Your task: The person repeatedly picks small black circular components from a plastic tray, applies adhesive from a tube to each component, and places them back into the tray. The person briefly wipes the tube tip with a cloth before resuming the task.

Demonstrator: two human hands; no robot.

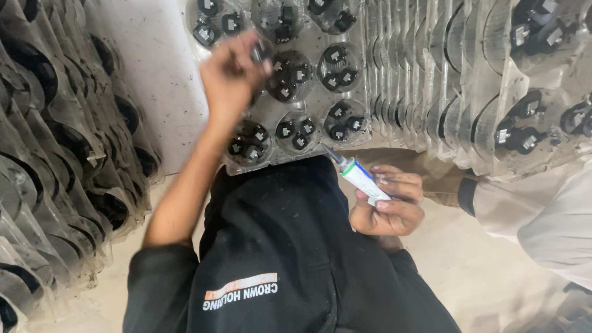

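Glue tube point(362, 179) in right hand point(390, 206), one tray point(290, 86)

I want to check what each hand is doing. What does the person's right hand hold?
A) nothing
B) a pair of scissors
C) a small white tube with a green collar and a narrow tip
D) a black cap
C: the right hand grips a small white tube with a green collar, its narrow tip pointing toward the clear plastic tray, while the left hand reaches over the tray's black parts.
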